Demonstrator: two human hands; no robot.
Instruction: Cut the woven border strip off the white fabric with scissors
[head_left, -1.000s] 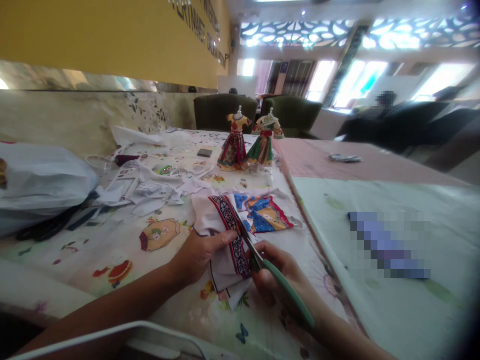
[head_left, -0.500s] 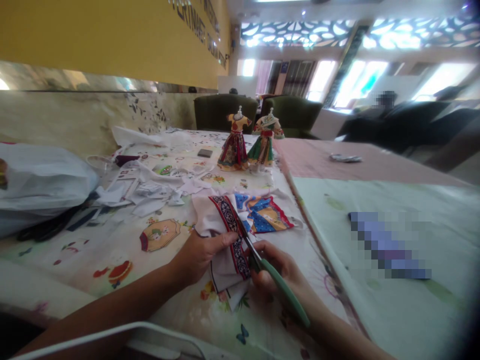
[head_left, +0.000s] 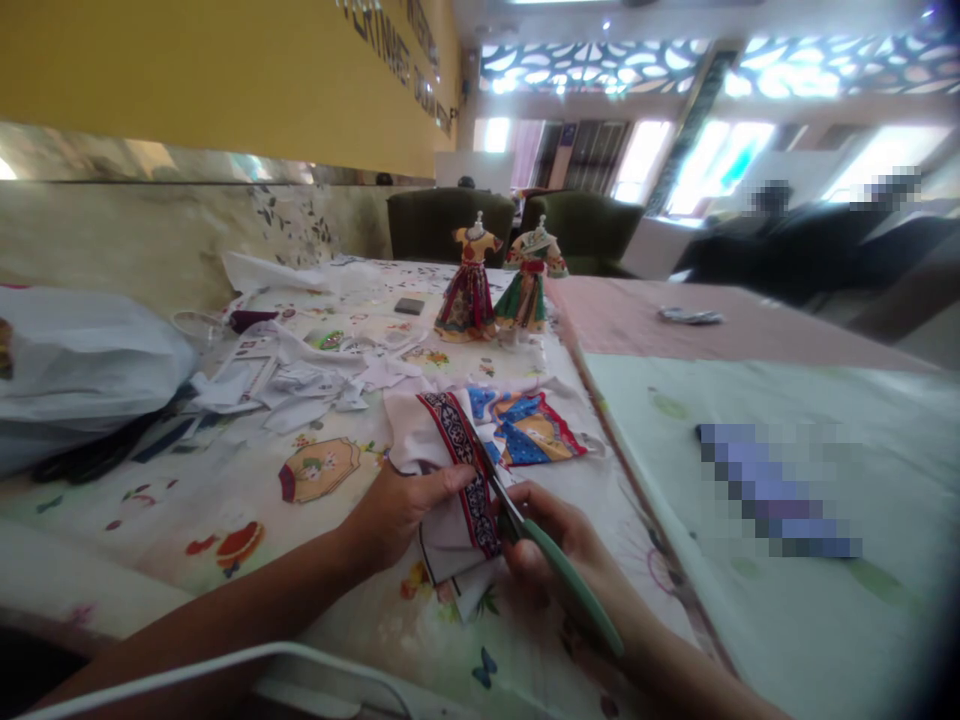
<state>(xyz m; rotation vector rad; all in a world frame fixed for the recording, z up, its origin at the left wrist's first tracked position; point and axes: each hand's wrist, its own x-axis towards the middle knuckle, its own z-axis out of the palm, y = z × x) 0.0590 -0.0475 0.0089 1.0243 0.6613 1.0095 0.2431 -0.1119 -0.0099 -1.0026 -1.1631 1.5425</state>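
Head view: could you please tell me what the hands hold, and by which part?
The right hand holds scissors by the handles; the left hand, white cloth, thumb on its patterned band.

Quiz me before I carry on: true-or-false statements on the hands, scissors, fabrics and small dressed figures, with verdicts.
1. The right hand holds the green-handled metal scissors. True.
2. The left hand holds the scissors too. False: it holds white fabric with a dark patterned band.
3. The blades are beside that band, near the left thumb. True.
4. Both small dressed figures lie flat. False: the maroon-skirted figure and the green-skirted figure stand upright.
5. A blue-and-yellow printed piece with red trim lies beyond the right hand. True.
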